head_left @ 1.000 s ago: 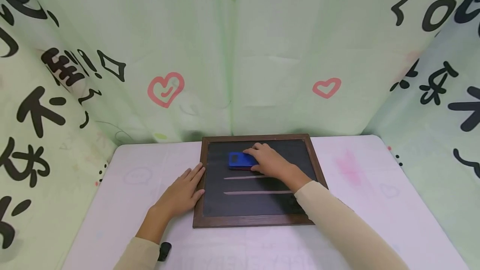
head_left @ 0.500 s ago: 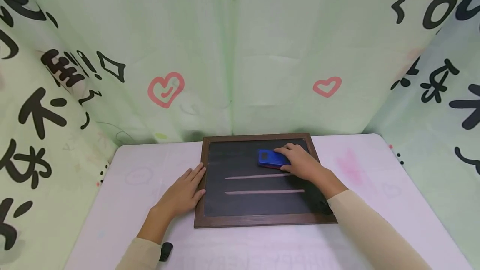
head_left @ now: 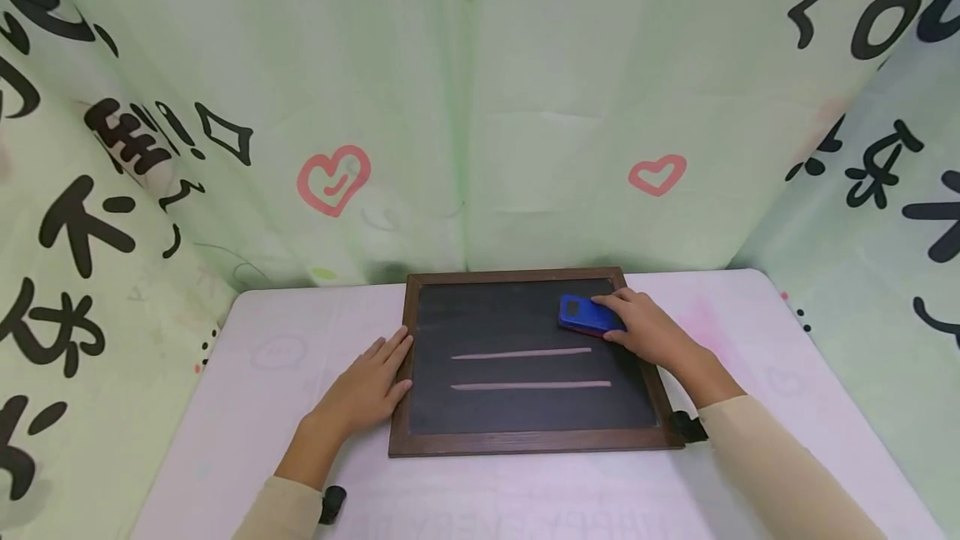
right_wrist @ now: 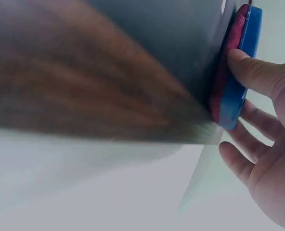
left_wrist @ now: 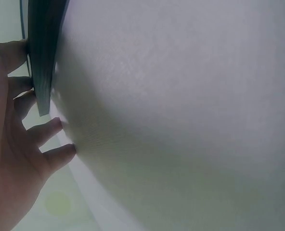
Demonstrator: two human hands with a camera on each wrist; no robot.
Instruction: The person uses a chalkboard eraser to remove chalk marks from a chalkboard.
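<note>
A blackboard [head_left: 525,307] in a brown wooden frame lies on the table, with two pale pink chalk lines [head_left: 530,386] across its lower half. Near its upper right, my right hand [head_left: 648,327] grips a blue eraser [head_left: 579,312] between thumb and fingers. In the right wrist view, the eraser [right_wrist: 241,72] shows a red ribbed pad against the board, the thumb on its near side. My left hand [head_left: 367,386] rests on the board's left frame edge, fingers extended. The left wrist view shows the fingers of that hand [left_wrist: 17,130] along the dark frame [left_wrist: 46,53].
The board lies on a table with a white-pink cover [head_left: 300,348]. Pale green curtains [head_left: 540,107] with black lettering and pink hearts hang behind and on both sides. A black wrist device [head_left: 332,505] shows by the left sleeve.
My right hand has slid the eraser rightward across the upper part of the board, from near the middle to near the right frame. The left hand has stayed in place.
</note>
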